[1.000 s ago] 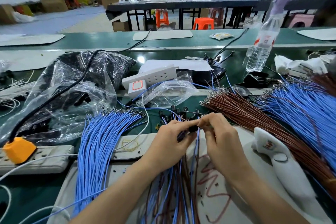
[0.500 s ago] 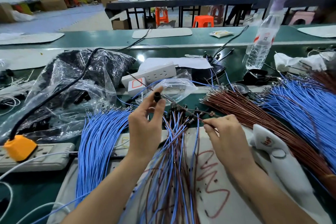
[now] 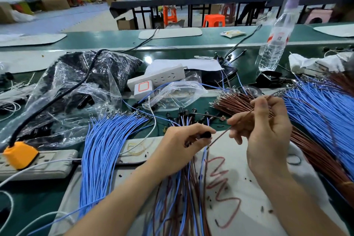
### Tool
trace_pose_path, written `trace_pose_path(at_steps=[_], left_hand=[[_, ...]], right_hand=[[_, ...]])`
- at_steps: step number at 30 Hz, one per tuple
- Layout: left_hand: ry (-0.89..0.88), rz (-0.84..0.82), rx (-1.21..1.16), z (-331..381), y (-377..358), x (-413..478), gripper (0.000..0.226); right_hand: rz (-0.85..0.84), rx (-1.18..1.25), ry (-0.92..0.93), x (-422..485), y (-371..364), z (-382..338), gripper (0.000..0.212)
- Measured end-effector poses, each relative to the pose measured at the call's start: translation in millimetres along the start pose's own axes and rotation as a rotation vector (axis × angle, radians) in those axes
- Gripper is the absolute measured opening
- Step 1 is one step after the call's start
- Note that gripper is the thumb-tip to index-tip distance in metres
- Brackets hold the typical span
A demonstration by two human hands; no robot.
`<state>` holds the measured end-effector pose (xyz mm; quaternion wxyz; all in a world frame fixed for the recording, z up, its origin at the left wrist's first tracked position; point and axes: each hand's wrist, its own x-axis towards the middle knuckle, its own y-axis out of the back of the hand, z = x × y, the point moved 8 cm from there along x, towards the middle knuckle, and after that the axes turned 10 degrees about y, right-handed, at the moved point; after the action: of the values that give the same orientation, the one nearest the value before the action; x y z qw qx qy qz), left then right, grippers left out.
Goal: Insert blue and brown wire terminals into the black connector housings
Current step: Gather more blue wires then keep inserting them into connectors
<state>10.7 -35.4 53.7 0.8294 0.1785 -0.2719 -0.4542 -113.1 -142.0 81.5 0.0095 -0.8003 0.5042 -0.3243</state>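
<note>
- A black connector housing is pinched at the fingertips of the left hand, mid-counter, just above the assembled wires.
- One brown wire is pinched between thumb and fingers of the right hand. Its near end lies just below and right of the housing and is not yet entered.
- The wire is gripped well back from that end, so it may flex, and the terminal could be bent against the cavity mouth.
- It cannot be told which cavity faces the wire, so a wrong-slot insertion is possible.
- The loose brown bundle beyond could be snagged by the wire's far end.
</note>
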Motion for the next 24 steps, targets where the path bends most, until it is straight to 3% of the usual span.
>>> trace_pose_path(at_steps=[18, 24], left_hand=[[-0.039, -0.016, 0.048, 7.6, -2.3, -1.9, 0.029], [-0.036, -0.017, 0.104, 6.6, -2.4, -1.4, 0.029]], right_hand=[[-0.071, -0.243, 0.408, -4.1, -6.8, -39.6, 0.011], [-0.064, -0.274, 0.42, -0.9, -5.4, -39.5, 0.011]])
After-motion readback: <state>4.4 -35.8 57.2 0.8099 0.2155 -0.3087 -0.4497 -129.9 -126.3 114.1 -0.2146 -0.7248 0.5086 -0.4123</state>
